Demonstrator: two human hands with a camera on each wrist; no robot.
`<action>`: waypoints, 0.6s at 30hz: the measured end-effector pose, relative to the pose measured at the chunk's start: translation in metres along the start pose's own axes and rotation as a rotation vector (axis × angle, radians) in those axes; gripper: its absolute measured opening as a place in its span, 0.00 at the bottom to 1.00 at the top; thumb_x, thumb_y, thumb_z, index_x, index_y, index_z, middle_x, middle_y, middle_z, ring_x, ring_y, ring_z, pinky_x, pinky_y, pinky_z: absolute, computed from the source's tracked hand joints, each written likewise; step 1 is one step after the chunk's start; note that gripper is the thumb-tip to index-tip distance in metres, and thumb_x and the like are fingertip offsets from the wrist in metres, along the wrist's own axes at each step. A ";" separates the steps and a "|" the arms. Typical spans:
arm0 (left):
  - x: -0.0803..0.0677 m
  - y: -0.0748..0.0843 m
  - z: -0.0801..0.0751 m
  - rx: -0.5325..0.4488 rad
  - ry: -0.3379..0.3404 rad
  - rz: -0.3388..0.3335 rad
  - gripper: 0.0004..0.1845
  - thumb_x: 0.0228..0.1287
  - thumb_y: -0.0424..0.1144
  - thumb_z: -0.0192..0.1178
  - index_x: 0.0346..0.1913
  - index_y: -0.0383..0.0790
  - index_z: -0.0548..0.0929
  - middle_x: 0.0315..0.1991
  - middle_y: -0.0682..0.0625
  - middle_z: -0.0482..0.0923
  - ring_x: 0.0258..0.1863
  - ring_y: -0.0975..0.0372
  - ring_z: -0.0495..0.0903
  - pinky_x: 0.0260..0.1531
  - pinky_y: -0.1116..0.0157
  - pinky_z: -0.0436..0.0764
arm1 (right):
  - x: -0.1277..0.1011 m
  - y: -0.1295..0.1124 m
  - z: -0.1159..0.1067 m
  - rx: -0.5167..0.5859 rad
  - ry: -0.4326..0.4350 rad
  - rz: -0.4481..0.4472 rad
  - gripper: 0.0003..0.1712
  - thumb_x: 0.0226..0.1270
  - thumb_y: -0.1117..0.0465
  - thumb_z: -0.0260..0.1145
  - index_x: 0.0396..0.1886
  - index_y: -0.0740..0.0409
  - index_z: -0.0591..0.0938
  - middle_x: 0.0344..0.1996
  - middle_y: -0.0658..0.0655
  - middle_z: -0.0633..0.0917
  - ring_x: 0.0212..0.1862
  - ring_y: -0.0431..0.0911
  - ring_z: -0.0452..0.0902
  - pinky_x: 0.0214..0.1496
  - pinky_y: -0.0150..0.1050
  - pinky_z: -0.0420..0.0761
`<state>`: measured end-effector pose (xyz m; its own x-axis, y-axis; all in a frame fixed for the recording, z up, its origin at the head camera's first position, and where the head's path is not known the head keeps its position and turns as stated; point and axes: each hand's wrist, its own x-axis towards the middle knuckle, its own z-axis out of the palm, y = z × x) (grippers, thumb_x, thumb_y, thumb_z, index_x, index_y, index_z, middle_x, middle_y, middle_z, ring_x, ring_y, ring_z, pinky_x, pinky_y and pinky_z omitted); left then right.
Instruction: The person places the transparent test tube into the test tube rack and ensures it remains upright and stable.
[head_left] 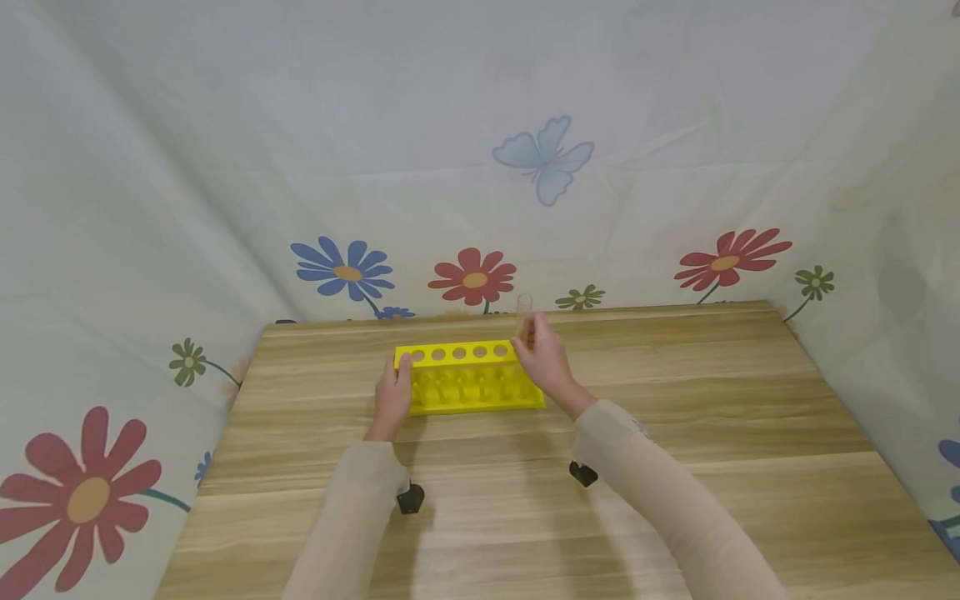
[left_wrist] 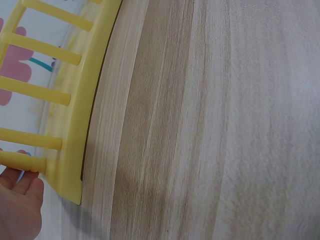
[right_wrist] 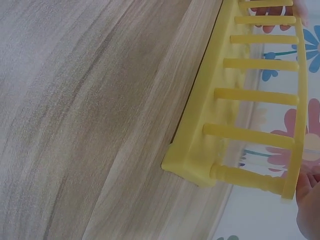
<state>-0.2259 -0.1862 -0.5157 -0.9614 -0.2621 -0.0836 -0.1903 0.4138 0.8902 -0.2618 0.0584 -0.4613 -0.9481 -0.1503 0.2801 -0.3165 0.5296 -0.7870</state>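
Observation:
A yellow test tube rack (head_left: 480, 407) stands on the wooden table, with a row of round holes along its top bar. My left hand (head_left: 392, 395) grips its left end; in the left wrist view the fingers of that hand (left_wrist: 22, 210) are curled at the end post. Over the rack's right end, my right hand (head_left: 546, 358) pinches a clear test tube (head_left: 524, 303), whose upper part sticks up above the fingers. The tube's lower part is hidden behind the hand. In the right wrist view, the right hand (right_wrist: 309, 210) is right at the rack's top bar (right_wrist: 300, 115).
The wood-grain table (head_left: 712, 500) reaches back to a white cloth backdrop (head_left: 420, 167) printed with flowers and a butterfly. Another cloth wall (head_left: 97, 292) rises at the left. A black wrist device (head_left: 410, 499) is worn under each sleeve.

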 end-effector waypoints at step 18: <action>-0.001 0.001 0.000 -0.001 -0.003 0.008 0.31 0.64 0.62 0.29 0.51 0.37 0.64 0.39 0.40 0.68 0.42 0.53 0.65 0.44 0.59 0.68 | -0.002 -0.002 0.002 -0.047 0.014 0.010 0.13 0.60 0.65 0.59 0.38 0.60 0.63 0.27 0.56 0.72 0.36 0.48 0.72 0.44 0.38 0.78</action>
<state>-0.2253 -0.1858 -0.5151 -0.9634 -0.2564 -0.0781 -0.1828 0.4154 0.8911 -0.2596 0.0558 -0.4612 -0.9506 -0.1337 0.2800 -0.3049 0.5696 -0.7632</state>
